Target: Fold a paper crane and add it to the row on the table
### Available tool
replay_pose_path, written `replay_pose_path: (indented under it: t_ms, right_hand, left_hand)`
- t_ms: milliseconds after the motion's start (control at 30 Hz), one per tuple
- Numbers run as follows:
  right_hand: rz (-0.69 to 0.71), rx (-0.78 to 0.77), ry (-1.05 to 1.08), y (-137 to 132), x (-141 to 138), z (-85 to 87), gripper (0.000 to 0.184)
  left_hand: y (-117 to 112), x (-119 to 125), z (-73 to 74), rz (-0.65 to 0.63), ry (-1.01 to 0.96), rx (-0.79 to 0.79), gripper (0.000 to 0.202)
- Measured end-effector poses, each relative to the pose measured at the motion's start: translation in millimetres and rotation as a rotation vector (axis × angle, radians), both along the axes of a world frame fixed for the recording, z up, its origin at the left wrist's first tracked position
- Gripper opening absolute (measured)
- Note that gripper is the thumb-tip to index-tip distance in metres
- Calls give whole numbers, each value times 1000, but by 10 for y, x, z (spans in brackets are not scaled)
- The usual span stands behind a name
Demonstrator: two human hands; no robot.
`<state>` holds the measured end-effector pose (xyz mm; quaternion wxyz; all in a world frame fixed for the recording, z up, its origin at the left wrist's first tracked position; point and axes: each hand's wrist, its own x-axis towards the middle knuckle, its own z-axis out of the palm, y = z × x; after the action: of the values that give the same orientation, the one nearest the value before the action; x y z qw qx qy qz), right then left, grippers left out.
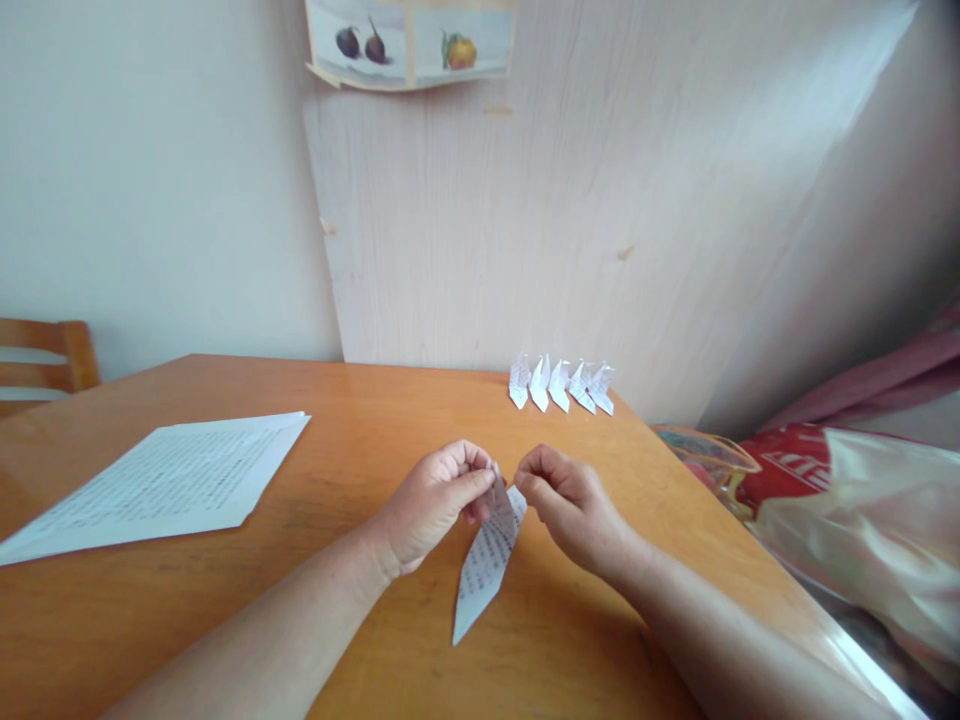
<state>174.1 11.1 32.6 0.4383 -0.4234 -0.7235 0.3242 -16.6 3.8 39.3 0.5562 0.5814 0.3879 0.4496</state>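
My left hand [435, 500] and my right hand [566, 505] meet over the middle of a wooden table [337, 470]. Both pinch the upper end of a long, pointed, folded piece of printed paper [484, 565]. Its narrow tip points down toward me and rests near the tabletop. The fingers of both hands are curled shut on the fold. A row of several small folded paper shapes [561, 384] stands at the far edge of the table, beyond my hands.
A flat stack of printed sheets [161, 480] lies on the table's left side. A pale wooden board [570, 200] leans against the wall behind the table. A plastic bag [840, 510] sits past the right edge, and a chair back [52, 360] shows far left.
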Motion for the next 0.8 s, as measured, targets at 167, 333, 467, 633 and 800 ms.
replay_pose_path:
  t_ms: [167, 333, 467, 633, 800]
  right_hand:
    - [77, -18, -60, -8, -37, -55, 14]
    - [68, 2, -151, 52, -64, -159, 8]
    - [80, 8, -183, 67, -54, -165, 6]
    - [74, -16, -100, 64, -13, -101, 6]
    - [17, 132, 23, 111, 2, -117, 13]
  left_hand:
    - [14, -8, 3, 81, 14, 30, 16]
    - [30, -12, -29, 93, 66, 69, 16]
    - [56, -6, -75, 85, 98, 85, 15]
    - [70, 17, -123, 63, 109, 91, 17]
    - [54, 40, -117, 63, 113, 54, 21]
